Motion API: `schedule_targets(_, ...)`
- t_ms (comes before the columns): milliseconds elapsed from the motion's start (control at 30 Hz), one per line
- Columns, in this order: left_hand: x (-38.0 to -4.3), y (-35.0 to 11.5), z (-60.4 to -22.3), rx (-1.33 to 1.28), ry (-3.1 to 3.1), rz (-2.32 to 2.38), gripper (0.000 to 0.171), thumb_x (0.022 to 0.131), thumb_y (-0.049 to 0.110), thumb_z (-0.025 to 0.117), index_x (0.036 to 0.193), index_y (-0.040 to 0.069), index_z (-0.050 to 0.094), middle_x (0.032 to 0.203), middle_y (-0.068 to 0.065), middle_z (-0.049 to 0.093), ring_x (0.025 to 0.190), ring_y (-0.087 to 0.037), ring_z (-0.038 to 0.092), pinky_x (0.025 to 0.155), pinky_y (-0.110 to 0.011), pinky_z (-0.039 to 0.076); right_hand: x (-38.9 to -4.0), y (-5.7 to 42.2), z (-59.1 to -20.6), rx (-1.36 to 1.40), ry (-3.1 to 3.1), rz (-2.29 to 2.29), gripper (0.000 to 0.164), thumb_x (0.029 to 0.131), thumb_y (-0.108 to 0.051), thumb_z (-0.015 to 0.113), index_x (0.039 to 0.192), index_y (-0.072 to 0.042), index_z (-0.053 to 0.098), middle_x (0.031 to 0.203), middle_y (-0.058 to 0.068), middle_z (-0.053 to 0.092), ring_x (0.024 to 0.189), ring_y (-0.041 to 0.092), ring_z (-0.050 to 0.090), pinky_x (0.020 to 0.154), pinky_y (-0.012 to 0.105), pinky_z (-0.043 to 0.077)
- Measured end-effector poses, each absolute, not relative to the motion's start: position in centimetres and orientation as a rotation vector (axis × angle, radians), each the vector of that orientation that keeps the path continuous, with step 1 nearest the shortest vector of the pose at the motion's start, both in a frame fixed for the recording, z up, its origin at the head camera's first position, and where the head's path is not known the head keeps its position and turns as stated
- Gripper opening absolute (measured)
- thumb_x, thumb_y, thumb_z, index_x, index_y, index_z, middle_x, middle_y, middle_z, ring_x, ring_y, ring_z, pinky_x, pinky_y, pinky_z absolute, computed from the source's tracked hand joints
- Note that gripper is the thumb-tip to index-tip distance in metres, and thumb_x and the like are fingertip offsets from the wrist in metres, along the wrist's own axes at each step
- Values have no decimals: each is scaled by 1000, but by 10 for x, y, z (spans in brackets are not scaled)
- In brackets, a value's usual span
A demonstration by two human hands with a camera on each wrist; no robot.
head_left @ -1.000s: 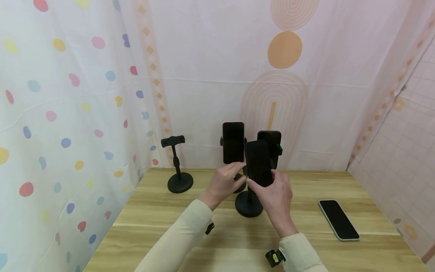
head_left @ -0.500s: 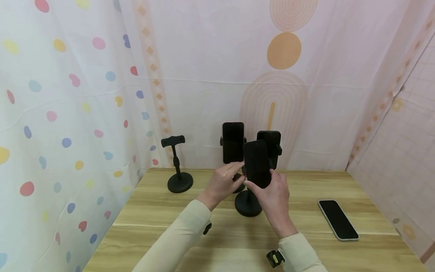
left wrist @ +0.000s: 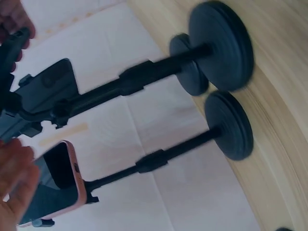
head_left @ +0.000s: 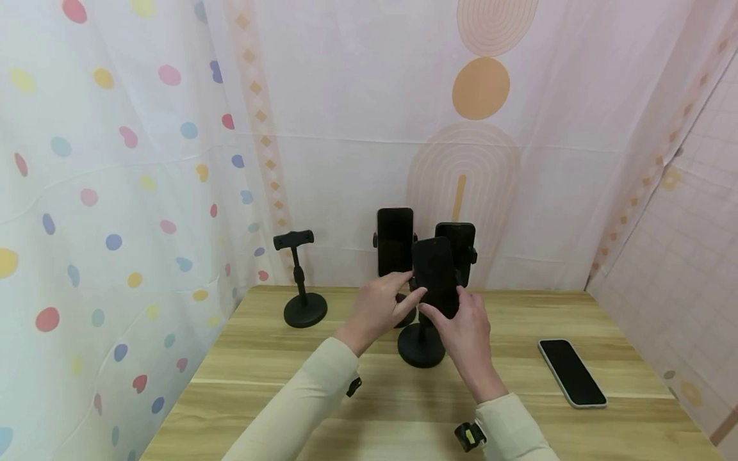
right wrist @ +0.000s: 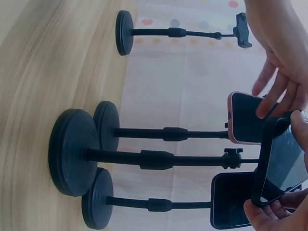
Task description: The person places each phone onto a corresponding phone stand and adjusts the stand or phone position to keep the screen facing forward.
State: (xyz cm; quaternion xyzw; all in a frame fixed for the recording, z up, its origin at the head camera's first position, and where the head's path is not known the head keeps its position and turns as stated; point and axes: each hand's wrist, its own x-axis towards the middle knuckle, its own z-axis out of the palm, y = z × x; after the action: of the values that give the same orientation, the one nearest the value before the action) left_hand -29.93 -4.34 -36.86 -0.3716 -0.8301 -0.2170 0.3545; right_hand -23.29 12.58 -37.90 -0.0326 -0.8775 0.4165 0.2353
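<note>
A dark phone (head_left: 435, 272) stands upright at the head of the nearest black phone stand (head_left: 421, 346). My right hand (head_left: 467, 326) grips its lower part, thumb on the left side and fingers on the right. In the right wrist view, that thumb and the fingers (right wrist: 272, 211) hold opposite edges of the phone. My left hand (head_left: 377, 307) is at the phone's left side by the clamp, fingers fairly straight, thumb overlapping the front. In the left wrist view, its fingers (left wrist: 17, 168) lie near the clamp's end. The clamp is mostly hidden behind the phone.
Behind, a pink-edged phone (head_left: 395, 242) and another dark phone (head_left: 464, 256) sit in stands. A stand with a bare clamp (head_left: 305, 310) is at the left. A pale-edged phone (head_left: 573, 373) lies at the right. Patterned curtains (head_left: 346, 128) border the wooden table (head_left: 259, 384).
My left thumb has moved rightward from the phone's side to overlap its front. The held phone has shifted slightly left, and my right hand keeps its grip.
</note>
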Motion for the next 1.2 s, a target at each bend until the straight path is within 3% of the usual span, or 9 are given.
schedule_targets(233, -296, -37, -361, -816, -2427, -711, 46, 99, 47, 56, 116, 7, 71, 95, -2, 73, 83, -16, 69, 73, -32, 55, -237, 131, -375, -84, -2431, 1164, 79, 93, -46, 68, 140, 13, 45, 129, 31, 50, 114, 44, 52, 96, 55, 44)
schedule_targets(433, -295, -36, -358, -733, -2510, -777, 45, 96, 52, 59, 103, 10, 71, 78, 4, 66, 66, -10, 59, 60, -26, 50, -244, 136, -366, -41, -2387, 1279, 65, 94, -47, 66, 134, 2, 54, 121, 22, 58, 108, 38, 59, 88, 52, 49)
schedule_targets(633, -292, -34, -353, -692, -2576, -856, 41, 94, 54, 61, 86, 14, 64, 68, 7, 56, 58, -11, 52, 53, -26, 44, -251, 140, -361, -26, -2397, 1355, 74, 97, -48, 61, 149, 1, 39, 139, 23, 52, 115, 38, 60, 90, 52, 50)
schedule_targets(1000, -297, -33, -351, -671, -2593, -914, 31, 97, 42, 61, 86, 13, 62, 65, 4, 54, 56, -13, 50, 52, -27, 39, -258, 145, -355, -25, -2428, 1377, 61, 98, -36, 64, 145, 0, 47, 134, 24, 56, 108, 36, 63, 88, 50, 52)
schedule_targets(1200, -299, -36, -352, -654, -2600, -954, 31, 99, 41, 59, 95, 10, 64, 70, 2, 54, 60, -15, 51, 55, -28, 41, -259, 142, -356, -35, -2415, 1426, 60, 97, -34, 66, 143, 0, 48, 132, 24, 58, 109, 36, 63, 88, 50, 52)
